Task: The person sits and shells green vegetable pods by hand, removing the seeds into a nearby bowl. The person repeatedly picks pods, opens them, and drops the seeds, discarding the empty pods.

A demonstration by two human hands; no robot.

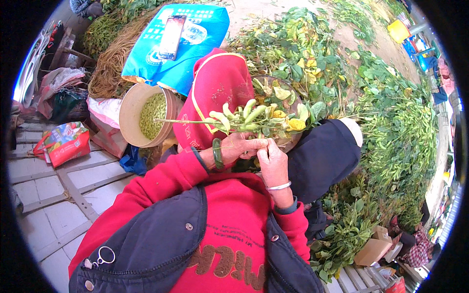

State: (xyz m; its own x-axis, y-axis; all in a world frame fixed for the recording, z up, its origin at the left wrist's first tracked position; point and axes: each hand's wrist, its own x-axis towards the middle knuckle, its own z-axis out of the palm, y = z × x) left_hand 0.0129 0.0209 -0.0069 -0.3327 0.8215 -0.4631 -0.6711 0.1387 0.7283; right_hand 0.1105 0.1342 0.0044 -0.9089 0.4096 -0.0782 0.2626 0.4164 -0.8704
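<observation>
A soybean stalk [251,117] with plump green pods and some yellowing leaves lies across my lap, its bare stem pointing left. Below the pods, my left hand [233,146], with a green bangle at its wrist, is closed around part of the stalk. My right hand [273,161], wearing a silver bracelet, is closed in a pinch, its fingertips against those of my left hand. Whatever is between those fingertips is too small or hidden to name. Left of my knee stands a beige bucket [128,117] partly filled with shelled green beans [154,117].
A blue sack [207,27] with a phone [172,38] on it lies beyond my knees. Leafy bean plants [391,117] cover the ground at the right. A round container [293,93] with leaves sits beyond my hands. A red bag [66,141] rests on tiles at the left.
</observation>
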